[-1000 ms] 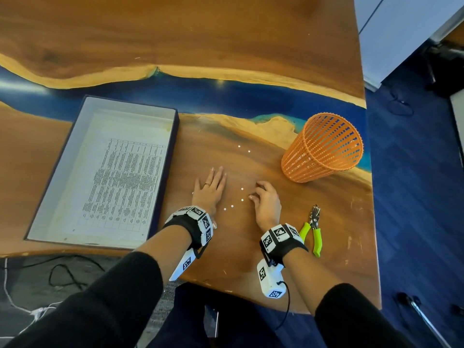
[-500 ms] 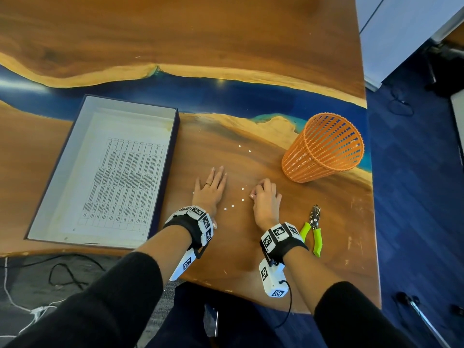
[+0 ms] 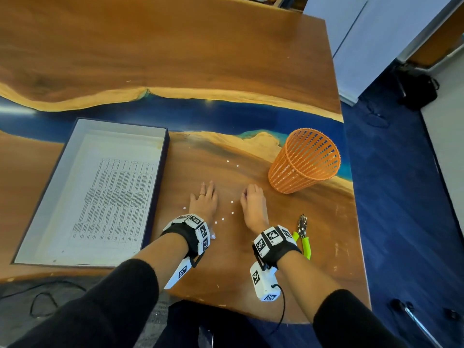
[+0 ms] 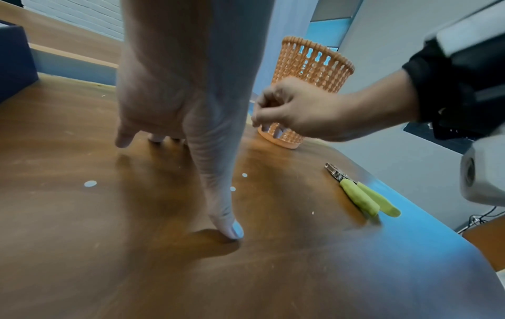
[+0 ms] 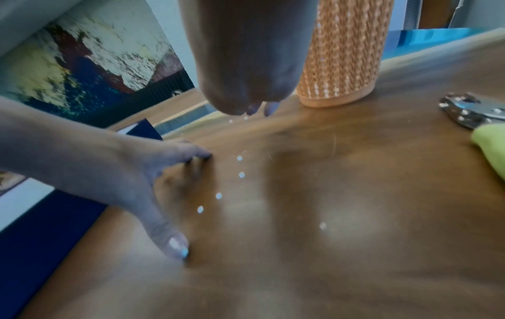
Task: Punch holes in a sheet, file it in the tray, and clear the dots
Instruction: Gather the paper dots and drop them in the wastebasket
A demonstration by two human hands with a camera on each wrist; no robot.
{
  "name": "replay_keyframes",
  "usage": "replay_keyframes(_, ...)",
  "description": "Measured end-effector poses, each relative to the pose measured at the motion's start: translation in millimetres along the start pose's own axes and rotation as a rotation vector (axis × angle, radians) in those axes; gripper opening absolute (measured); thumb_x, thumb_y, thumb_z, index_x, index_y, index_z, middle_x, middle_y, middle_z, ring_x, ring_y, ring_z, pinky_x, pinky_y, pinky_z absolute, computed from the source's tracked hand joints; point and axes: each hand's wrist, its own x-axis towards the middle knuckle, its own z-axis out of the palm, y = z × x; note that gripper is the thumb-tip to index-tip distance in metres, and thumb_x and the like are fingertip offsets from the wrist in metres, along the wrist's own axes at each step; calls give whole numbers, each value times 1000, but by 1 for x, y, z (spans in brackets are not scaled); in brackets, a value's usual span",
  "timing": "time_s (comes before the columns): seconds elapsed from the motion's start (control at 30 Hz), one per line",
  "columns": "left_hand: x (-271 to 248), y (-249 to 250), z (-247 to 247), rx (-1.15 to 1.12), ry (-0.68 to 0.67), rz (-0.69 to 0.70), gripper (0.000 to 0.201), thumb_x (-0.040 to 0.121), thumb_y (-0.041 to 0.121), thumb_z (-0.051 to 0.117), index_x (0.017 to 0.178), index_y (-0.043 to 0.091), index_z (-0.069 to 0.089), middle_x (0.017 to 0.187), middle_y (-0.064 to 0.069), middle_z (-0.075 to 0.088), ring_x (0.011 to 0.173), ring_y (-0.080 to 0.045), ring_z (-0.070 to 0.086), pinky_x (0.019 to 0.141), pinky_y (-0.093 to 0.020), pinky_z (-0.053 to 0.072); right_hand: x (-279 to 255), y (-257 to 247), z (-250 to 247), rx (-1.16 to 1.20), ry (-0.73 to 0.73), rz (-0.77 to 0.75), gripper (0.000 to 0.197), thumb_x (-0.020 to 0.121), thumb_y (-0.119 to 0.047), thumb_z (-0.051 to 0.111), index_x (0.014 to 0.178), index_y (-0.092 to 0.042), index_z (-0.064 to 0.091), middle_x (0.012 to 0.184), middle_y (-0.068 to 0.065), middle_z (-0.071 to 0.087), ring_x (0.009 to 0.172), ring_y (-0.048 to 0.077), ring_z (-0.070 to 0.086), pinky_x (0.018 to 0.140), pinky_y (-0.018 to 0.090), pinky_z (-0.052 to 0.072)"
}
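Several white paper dots (image 3: 232, 212) lie on the wooden table between my hands, also seen in the left wrist view (image 4: 244, 175) and the right wrist view (image 5: 241, 174); two more dots (image 3: 237, 166) lie farther back. My left hand (image 3: 204, 200) rests on the table with straight fingers (image 4: 228, 226). My right hand (image 3: 253, 204) hovers a little above the wood, thumb and fingertips (image 4: 262, 105) pinched together as on a dot, which the fingers hide. The printed sheet (image 3: 115, 197) lies in the tray (image 3: 120, 125) at the left.
An orange slatted basket (image 3: 305, 162) stands upright at the back right. The green-handled hole punch (image 3: 302, 233) lies by my right wrist. The table's right edge runs just past both. Cables lie on the floor at the lower left.
My right hand has curled its fingers into a pinch and lifted slightly off the table where it touched a dot. The left hand has stayed flat in place.
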Motion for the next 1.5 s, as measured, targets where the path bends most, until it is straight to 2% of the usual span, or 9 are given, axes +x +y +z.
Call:
replay_keyframes(0.13,3,5,-1,13,-26,-28,145,55,47,87,149,3,-15,158,-12,-21,148,-34,-10,115,-53,24,11,-21,-31,144,105,-128,7,92,-4,45,88,-4,51,93,17,53,89,28,49,76,35,39)
replay_keyframes(0.3,4,4,-6,20,-14,-36,109,81,31,71,151,6,-9,159,-10,-19,149,-32,-7,114,-52,26,33,-36,-92,236,309,-235,8,92,-5,47,86,-8,50,83,6,50,76,14,43,64,17,32)
replay_keyframes(0.47,10,3,-14,-4,-71,-44,105,82,26,71,152,8,-5,160,-7,-16,149,-31,-3,115,-51,26,52,-5,-143,291,433,-99,9,92,-4,46,84,-5,51,84,11,54,78,23,49,69,30,39)
replay_keyframes(0.67,14,-4,-22,-49,-104,-15,107,78,28,75,152,10,-1,161,-2,-12,149,-27,1,115,-48,28,60,30,-158,164,357,78,11,90,2,48,84,2,57,85,16,61,79,25,56,74,40,47)
replay_keyframes(0.87,16,-10,-20,-97,-106,8,102,80,27,74,152,12,3,161,0,-12,149,-27,-1,115,-49,28,61,33,-161,125,315,177,22,93,-4,43,94,-4,65,85,15,69,77,20,60,71,34,47)
replay_keyframes(1.03,14,-13,-20,-56,-105,39,112,72,35,80,152,13,5,160,0,-15,149,-26,-3,115,-48,28,59,27,-162,83,408,165,8,89,-10,58,90,-6,66,88,12,69,81,21,62,73,32,49)
replay_keyframes(1.2,13,-14,-20,-35,-63,36,94,82,27,72,152,14,10,161,-1,-11,149,-25,4,114,-46,30,60,-6,-156,75,556,-109,7,90,-12,56,85,-9,59,86,8,62,83,18,52,76,32,44)
replay_keyframes(1.37,8,-16,-22,-41,-53,54,84,86,22,67,151,15,14,161,-1,-9,148,-26,9,113,-46,31,58,-43,-114,24,434,-351,5,86,-7,57,83,-5,60,82,11,60,80,24,50,73,29,36)
replay_keyframes(1.5,5,-19,-24,-69,-49,69,81,86,21,67,150,16,18,162,1,-7,146,-25,19,113,-47,31,44,-43,-65,34,167,-281,10,87,-5,56,87,-1,65,90,14,61,85,26,57,75,35,44)
